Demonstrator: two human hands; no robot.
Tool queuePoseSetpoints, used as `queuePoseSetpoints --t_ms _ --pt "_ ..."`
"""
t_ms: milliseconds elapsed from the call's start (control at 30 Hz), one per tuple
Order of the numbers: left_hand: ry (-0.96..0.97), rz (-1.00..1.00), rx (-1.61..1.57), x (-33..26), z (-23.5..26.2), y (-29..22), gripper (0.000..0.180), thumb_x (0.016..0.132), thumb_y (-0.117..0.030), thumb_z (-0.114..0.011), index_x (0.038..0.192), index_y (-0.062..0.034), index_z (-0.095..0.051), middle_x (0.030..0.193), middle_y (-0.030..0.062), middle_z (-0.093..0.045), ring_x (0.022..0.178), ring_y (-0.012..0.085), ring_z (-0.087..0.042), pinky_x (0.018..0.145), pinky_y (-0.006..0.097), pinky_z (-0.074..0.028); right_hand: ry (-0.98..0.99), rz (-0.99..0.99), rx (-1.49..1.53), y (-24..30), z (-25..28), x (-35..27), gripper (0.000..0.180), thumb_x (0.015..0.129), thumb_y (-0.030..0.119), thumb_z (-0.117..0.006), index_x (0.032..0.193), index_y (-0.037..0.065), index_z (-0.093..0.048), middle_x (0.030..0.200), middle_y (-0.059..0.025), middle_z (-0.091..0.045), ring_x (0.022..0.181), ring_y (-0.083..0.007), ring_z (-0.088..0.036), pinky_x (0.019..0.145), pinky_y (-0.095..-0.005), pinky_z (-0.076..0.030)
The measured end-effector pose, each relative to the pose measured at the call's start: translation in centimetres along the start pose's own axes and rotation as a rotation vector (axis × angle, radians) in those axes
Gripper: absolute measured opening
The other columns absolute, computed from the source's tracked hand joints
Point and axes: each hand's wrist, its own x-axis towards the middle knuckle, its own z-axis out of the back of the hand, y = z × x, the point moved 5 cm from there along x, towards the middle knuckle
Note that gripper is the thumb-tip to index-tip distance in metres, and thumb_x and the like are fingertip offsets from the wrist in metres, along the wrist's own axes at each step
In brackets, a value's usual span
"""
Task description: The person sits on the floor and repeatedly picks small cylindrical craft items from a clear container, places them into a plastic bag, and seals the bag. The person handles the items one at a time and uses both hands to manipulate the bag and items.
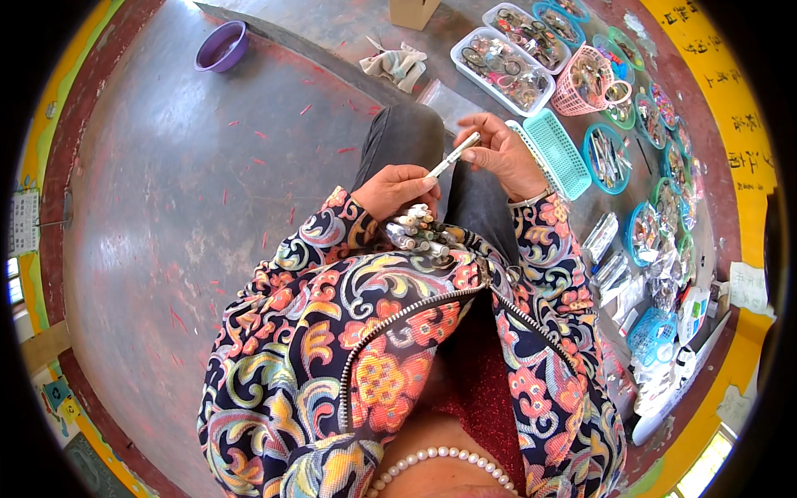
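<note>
A slim, pale pen (453,156) with a faint pattern slants up to the right between my two hands. Its lower left end is pinched in the fingers of my left hand (388,191). At the upper right end, the thumb and fingers of my right hand (501,156) close round it. Just below the left hand, a bunch of similar pale pens (422,231) lies in my lap against the flowered jacket, their ends toward me. Part of that bunch is hidden under the left hand.
To the right stand a turquoise basket (558,156), a pink basket (571,101), a white tray (496,40) of small goods and several round baskets. Bagged items and a blue basket (652,325) lie farther down. A purple basin (241,41) and crumpled cloth (395,66) sit ahead.
</note>
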Motion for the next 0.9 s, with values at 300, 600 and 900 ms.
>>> queuePoseSetpoints --t_ms 300,600,900 --pt "0.009 0.011 -0.006 0.1 0.0 0.1 0.026 0.092 -0.022 -0.045 0.089 0.0015 -0.054 0.075 0.0073 -0.059 0.072 0.0134 -0.059 0.065 0.023 -0.047 -0.007 -0.029 0.009 -0.3 0.3 0.1 0.017 0.078 0.017 -0.065 0.089 0.004 -0.059 0.069 0.0009 -0.056 0.064 -0.0064 -0.051 0.062 -0.0200 -0.041" --pt "0.005 0.020 0.002 0.0 0.1 0.1 0.026 0.092 -0.023 -0.045 0.089 0.0017 -0.055 0.074 0.0072 -0.060 0.071 0.0134 -0.059 0.065 0.023 -0.046 -0.068 -0.070 -0.012 0.2 0.3 -0.1 0.014 0.078 0.014 -0.066 0.087 0.004 -0.060 0.067 0.0018 -0.056 0.061 -0.0062 -0.051 0.059 -0.0182 -0.041" --pt "0.007 -0.010 0.064 0.1 0.1 0.2 0.027 0.093 -0.023 -0.044 0.088 0.0011 -0.055 0.071 0.0095 -0.061 0.069 0.0167 -0.061 0.064 0.026 -0.048 0.004 -0.122 -0.100 0.2 0.2 -0.2 0.016 0.077 0.018 -0.067 0.081 0.005 -0.060 0.067 0.0014 -0.056 0.059 -0.0059 -0.050 0.056 -0.0181 -0.041"
